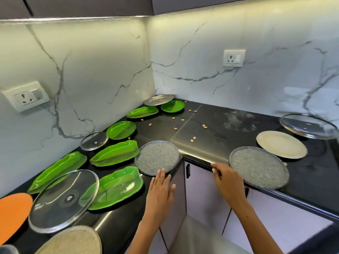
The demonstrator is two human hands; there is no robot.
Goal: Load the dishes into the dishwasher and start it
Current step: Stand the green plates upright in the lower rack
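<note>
Nearest, the left hand (pixel 160 191) lies flat with fingers straight, its tips touching the speckled grey plate (pixel 156 157) at twelve o'clock of it; it holds nothing. The right hand (pixel 226 182) reaches toward a second grey plate (pixel 258 166) at two o'clock, fingers loosely bent beside its rim, nothing visibly gripped. Both plates overhang the black counter (pixel 211 143) edge, so I reckon a careless nudge could tip them off. Farther back, green leaf dishes (pixel 115 153) crowd the left; the corner holds only scattered nuts (pixel 183 123). The dishwasher isn't in sight.

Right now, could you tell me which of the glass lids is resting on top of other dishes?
The large glass lid at the near left: it lies tilted across two green leaf-shaped plates. The small lid and the far-right lid cover no dishes.
</note>
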